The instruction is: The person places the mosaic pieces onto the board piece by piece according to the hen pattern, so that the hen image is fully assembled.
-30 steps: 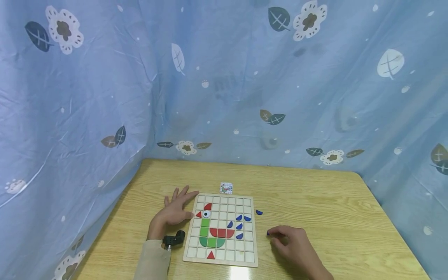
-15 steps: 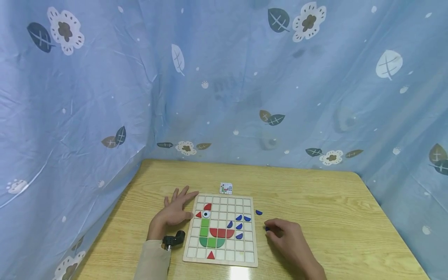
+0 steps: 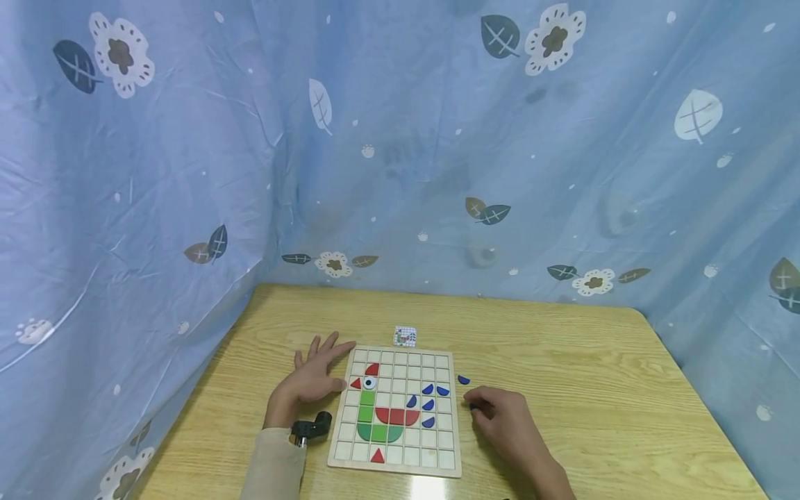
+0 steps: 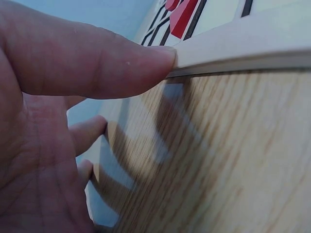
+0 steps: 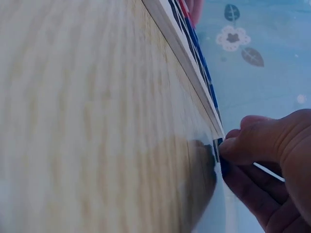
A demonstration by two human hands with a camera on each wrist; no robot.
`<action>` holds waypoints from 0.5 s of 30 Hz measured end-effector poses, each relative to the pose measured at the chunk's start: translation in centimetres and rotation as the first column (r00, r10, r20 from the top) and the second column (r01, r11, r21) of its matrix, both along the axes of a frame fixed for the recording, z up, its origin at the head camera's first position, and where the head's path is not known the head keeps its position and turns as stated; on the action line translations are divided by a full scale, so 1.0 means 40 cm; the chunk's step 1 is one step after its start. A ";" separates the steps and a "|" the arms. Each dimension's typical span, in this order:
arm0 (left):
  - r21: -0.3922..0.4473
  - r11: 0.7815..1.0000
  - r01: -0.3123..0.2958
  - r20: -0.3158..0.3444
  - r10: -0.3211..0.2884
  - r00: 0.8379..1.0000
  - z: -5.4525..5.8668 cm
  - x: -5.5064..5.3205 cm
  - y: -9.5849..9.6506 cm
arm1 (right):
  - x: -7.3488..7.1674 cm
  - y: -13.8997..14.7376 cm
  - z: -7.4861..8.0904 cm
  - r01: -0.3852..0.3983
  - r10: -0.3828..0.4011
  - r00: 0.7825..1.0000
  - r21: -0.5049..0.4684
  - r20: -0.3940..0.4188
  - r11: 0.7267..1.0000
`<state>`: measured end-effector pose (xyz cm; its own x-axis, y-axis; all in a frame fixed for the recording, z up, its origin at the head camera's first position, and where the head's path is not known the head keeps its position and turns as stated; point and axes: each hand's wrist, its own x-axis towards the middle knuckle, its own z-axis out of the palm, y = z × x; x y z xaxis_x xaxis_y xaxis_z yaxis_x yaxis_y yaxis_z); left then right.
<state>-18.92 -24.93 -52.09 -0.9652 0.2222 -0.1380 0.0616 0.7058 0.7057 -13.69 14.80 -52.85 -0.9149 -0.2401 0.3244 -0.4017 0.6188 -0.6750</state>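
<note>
A square wooden grid board lies on the table, bearing flat coloured tiles: a white eye tile, red, light green and dark green tiles, and several blue half-round tiles at right. My left hand rests at the board's left side, fingers spread; in the left wrist view its thumb presses the board's side edge. Just right of the board, my right hand pinches a blue half-round tile between thumb and fingertips, low over the table. The fingers hide most of that tile.
A small pattern card lies behind the board's far edge. One loose blue half-round tile lies right of the board, beyond my right hand. A blue patterned curtain stands behind the wooden table.
My right hand has moved left and slightly away from me with the blue half-round tile, closer to the board's right edge. My left hand has stayed in place on the board.
</note>
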 end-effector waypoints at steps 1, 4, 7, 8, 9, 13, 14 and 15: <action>0.000 1.000 -0.001 0.001 0.001 1.000 0.000 0.000 0.000 | -0.001 -0.003 0.002 -0.001 0.001 1.000 0.002 -0.009 1.000; -0.001 1.000 -0.003 0.001 0.003 1.000 -0.001 0.000 0.000 | -0.005 -0.017 0.008 -0.013 0.013 1.000 0.002 -0.026 1.000; -0.005 1.000 -0.001 -0.002 0.001 1.000 -0.001 0.000 0.000 | -0.009 -0.034 0.013 -0.034 0.034 0.998 0.000 -0.044 0.999; -0.007 1.000 0.000 -0.004 0.000 1.000 -0.001 0.000 0.000 | -0.010 -0.040 0.014 -0.040 0.040 0.998 -0.001 -0.043 0.999; -0.009 1.000 0.001 -0.006 -0.001 1.000 -0.001 0.000 0.000 | -0.012 -0.046 0.015 -0.043 0.043 0.998 -0.001 -0.038 0.999; -0.013 1.000 0.006 -0.013 -0.006 1.000 0.000 0.000 0.001 | -0.012 -0.070 0.015 -0.057 0.057 0.998 -0.018 0.004 0.998; -0.013 1.000 0.007 -0.014 -0.007 1.000 0.000 0.000 0.001 | -0.012 -0.076 0.015 -0.059 0.060 0.998 -0.021 0.016 0.998; -0.012 1.000 0.008 -0.014 -0.008 1.000 0.000 0.000 0.001 | -0.012 -0.082 0.013 -0.063 0.064 0.998 -0.024 0.028 0.998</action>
